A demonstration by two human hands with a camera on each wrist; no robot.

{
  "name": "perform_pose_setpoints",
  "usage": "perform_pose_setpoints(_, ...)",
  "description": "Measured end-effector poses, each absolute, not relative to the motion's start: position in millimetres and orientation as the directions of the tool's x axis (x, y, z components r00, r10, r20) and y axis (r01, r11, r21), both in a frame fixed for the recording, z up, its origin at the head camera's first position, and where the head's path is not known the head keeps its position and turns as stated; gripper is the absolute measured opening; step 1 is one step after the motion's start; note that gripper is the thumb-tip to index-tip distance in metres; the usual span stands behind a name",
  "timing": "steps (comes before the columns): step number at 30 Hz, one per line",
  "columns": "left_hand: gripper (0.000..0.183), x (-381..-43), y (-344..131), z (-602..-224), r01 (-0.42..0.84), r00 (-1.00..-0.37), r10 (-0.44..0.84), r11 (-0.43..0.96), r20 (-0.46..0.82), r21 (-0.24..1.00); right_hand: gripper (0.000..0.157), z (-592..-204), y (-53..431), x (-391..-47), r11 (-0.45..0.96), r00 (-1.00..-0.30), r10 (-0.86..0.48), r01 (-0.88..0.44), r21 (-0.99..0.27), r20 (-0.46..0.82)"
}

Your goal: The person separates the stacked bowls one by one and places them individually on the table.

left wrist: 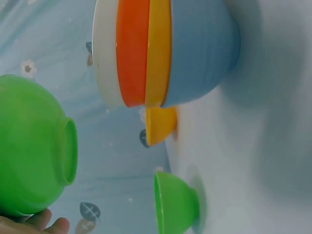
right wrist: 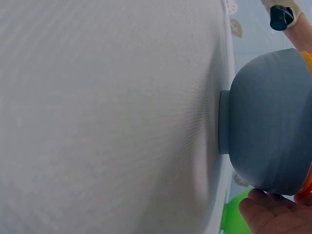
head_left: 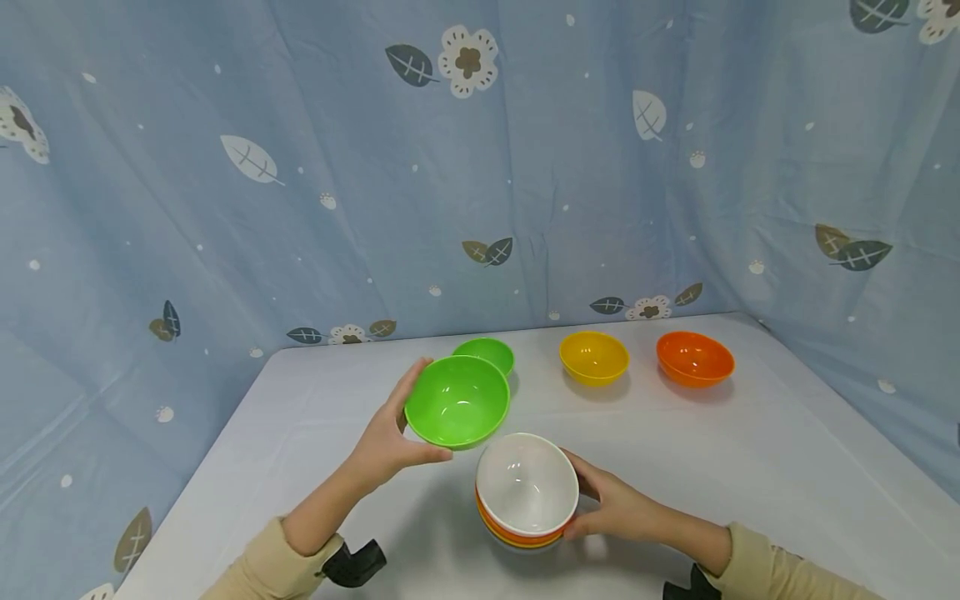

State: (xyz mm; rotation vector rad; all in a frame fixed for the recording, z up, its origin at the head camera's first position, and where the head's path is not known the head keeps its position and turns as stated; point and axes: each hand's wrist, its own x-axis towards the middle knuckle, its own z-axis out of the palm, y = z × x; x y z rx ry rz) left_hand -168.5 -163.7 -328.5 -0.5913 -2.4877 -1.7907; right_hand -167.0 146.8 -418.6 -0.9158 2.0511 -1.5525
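My left hand (head_left: 386,442) holds a green bowl (head_left: 457,400) by its side, thumb near the front rim and fingers behind. That bowl is up off the table, its mouth tipped toward the head camera. To its right, my right hand (head_left: 618,504) grips a nested stack of bowls from the right side. A white bowl (head_left: 527,487) sits on top of the stack. Below it come an orange bowl (left wrist: 132,53), a yellow bowl (left wrist: 160,53) and a blue bowl (left wrist: 202,53) at the bottom. The blue bowl's foot is close over the tabletop in the right wrist view.
Along the back of the white-covered table (head_left: 337,383) stand a smaller green bowl (head_left: 495,352), a yellow bowl (head_left: 594,358) and an orange bowl (head_left: 695,360). The held green bowl partly covers the smaller green one. A blue patterned curtain (head_left: 337,250) hangs behind the table.
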Motion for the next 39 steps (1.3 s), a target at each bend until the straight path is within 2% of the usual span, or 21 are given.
perform_pose_setpoints(21,0.109,-173.2,-186.6,-333.3,0.279,-0.953,0.199,0.282,0.228,0.918,0.093,-417.3,146.8,-166.6,0.199,-0.71,-0.703,-0.256,-0.946,0.044)
perform_pose_setpoints(39,0.108,-175.3,-205.6,-335.7,0.209,-0.976,0.137,0.344,0.172,0.915,0.094,-419.0,146.2,-166.7,0.183,-0.708,-0.704,-0.252,-0.95,0.052)
